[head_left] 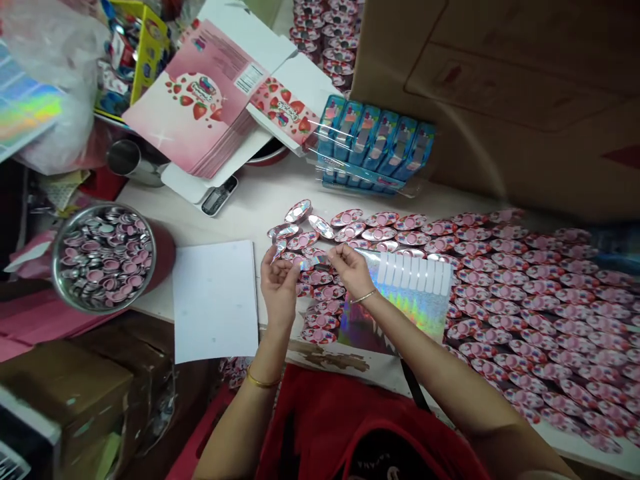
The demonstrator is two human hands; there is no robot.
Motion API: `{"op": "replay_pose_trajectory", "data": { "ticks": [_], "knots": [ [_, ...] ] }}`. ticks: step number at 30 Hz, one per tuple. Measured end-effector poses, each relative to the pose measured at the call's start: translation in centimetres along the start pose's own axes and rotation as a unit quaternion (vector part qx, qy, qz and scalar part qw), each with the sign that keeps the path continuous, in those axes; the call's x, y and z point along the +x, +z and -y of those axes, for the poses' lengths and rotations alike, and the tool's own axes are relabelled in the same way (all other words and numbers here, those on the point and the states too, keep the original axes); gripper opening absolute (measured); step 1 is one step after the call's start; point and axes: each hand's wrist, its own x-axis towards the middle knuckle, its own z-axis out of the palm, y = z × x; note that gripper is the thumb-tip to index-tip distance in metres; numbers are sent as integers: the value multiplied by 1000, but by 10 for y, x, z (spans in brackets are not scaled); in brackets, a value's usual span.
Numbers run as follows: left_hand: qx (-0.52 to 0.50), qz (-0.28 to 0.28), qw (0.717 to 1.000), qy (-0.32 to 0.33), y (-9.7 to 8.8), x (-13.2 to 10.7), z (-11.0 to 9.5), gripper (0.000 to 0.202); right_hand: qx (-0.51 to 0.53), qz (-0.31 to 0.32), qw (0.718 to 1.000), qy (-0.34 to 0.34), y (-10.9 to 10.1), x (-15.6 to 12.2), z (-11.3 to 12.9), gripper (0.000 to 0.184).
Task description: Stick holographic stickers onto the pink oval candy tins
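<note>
My left hand [280, 287] is closed with thumb and fingers pinched at one end of a small holographic sticker strip [318, 260]. At its other end, my right hand [353, 272] pinches with thumb and forefinger. Under my right wrist lies a shiny holographic sticker sheet [395, 303] with a row of white strips [414, 272] along its upper part. Small oval pink-and-red packs [348, 217] with round pink caps lie just beyond my fingers, some tilted or overlapping. Part of the strip is hidden by my fingertips.
A round metal tub [60, 267] of pink and silver caps stands at left, beside a white sheet stack [215, 300]. Printed strawberry cartons [200, 100] lie behind. Blue packs in clear plastic [375, 143] stand before a large cardboard box [500, 100]. Rows of oval packs [550, 320] fill the right.
</note>
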Motion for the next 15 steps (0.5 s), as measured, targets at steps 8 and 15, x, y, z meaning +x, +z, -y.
{"op": "replay_pose_trajectory", "data": {
  "ticks": [8, 15],
  "knots": [
    [-10, -22, 1000, 17, -8, 22, -1, 58, -84, 3, 996, -28, 20, 22, 0, 49],
    [37, -45, 998, 37, -3, 44, 23, 64, -222, -25, 969, -104, 27, 38, -7, 30]
  ]
}}
